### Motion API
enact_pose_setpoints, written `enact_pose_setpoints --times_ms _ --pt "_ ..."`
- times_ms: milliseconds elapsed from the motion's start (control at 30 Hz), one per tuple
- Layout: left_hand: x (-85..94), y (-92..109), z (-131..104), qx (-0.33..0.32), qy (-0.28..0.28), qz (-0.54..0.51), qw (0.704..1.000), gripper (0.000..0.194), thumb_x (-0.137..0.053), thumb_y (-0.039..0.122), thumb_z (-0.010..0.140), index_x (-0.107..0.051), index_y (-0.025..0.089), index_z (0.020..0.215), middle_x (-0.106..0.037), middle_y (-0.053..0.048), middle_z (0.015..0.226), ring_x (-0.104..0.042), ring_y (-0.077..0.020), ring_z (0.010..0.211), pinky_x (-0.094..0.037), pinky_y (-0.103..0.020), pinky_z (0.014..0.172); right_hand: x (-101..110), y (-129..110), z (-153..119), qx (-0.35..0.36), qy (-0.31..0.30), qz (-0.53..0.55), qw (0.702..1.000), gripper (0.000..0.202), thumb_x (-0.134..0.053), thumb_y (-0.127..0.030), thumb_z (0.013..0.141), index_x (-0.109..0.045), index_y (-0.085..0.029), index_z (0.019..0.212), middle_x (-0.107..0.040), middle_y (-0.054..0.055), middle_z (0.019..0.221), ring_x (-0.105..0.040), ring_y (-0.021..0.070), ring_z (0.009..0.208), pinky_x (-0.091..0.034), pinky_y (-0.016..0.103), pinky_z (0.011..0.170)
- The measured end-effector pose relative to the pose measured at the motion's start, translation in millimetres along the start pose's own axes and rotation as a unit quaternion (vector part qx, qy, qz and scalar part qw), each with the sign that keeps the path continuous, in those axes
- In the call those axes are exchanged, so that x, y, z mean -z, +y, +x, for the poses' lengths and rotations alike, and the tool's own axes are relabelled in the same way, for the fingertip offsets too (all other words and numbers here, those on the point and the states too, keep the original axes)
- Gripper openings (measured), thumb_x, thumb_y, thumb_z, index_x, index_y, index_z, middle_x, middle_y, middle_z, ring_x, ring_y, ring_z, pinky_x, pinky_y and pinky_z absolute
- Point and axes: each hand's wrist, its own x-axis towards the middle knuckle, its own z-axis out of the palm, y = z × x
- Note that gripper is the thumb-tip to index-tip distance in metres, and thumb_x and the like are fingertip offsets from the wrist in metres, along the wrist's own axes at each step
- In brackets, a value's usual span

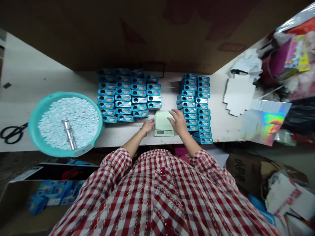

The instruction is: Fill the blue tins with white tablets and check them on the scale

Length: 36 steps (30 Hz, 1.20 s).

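Observation:
A small pale-green digital scale [164,122] rests near the front edge of the table, its display facing me. At its left side is my left hand [148,126], fingers drawn together close to the edge; what they hold, if anything, is too small to make out. My right hand [179,123] is open, fingers apart, reaching over the right part of the scale's plate. Blue small boxes stand in packed rows to the left [123,97] and to the right [203,111] of the scale, many with a dark round opening on top.
A turquoise basin [31,124] full of small pale pieces [83,114] holds a metal cylinder [69,135]. Black scissors [14,133] lie at far left. A large cardboard box [137,36] stands behind. White cut card [240,95] and a shiny holographic sheet [267,121] lie right.

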Motion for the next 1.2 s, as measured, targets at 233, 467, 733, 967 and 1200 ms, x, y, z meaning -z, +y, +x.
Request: enact_pose_setpoints --times_ms 233,467,733,967,1200 --pt "-40.6 -10 -2 -0.015 -0.004 0.053 0.998 0.042 -0.056 0.013 0.074 -0.065 0.017 0.114 -0.072 -0.006 0.091 -0.059 -0.0223 0.104 -0.039 -0.027 0.090 65 62 -99 -0.066 0.011 -0.082 0.994 0.024 -0.050 -0.028 0.088 -0.063 -0.019 0.106 -0.059 0.012 0.111 -0.053 0.0235 0.102 -0.044 0.040 0.087" --pt "-39.3 -13 -15 0.037 0.081 -0.080 0.993 0.035 -0.059 0.018 0.076 -0.064 0.009 0.110 -0.058 0.001 0.054 -0.057 -0.0142 0.064 -0.044 -0.023 0.065 48 87 -96 -0.011 -0.158 -0.196 0.968 0.018 -0.054 -0.023 0.085 -0.067 -0.022 0.097 -0.054 0.012 0.124 -0.044 0.0282 0.110 -0.039 0.040 0.083" --pt "-26.4 -9 -79 0.094 0.063 -0.329 0.938 0.015 -0.053 0.023 0.083 -0.060 0.011 0.077 -0.058 -0.003 0.061 -0.048 -0.0054 0.045 -0.036 -0.016 0.041 85 46 -86 0.091 -0.127 -0.176 0.972 0.022 -0.048 -0.017 0.086 -0.065 -0.024 0.098 -0.055 0.010 0.124 -0.043 0.0271 0.110 -0.033 0.042 0.087" --pt "-21.3 4 -110 0.131 -0.037 -0.537 0.833 0.030 -0.039 0.022 0.090 -0.064 0.008 0.079 -0.069 -0.013 0.081 -0.066 -0.0158 0.074 -0.054 -0.025 0.067 39 -3 -42 0.130 -0.189 -0.140 0.963 0.023 -0.046 -0.012 0.087 -0.066 -0.020 0.096 -0.058 0.011 0.116 -0.047 0.0238 0.098 -0.034 0.039 0.084" --pt "-3.2 -1 -124 0.127 -0.108 -0.543 0.823 0.029 -0.040 0.022 0.090 -0.065 0.008 0.094 -0.069 -0.010 0.081 -0.065 -0.0135 0.075 -0.053 -0.026 0.071 15 -81 -69 0.110 -0.185 0.001 0.977 0.031 -0.043 -0.023 0.092 -0.056 -0.016 0.118 -0.057 0.013 0.117 -0.048 0.0232 0.100 -0.041 0.038 0.088"
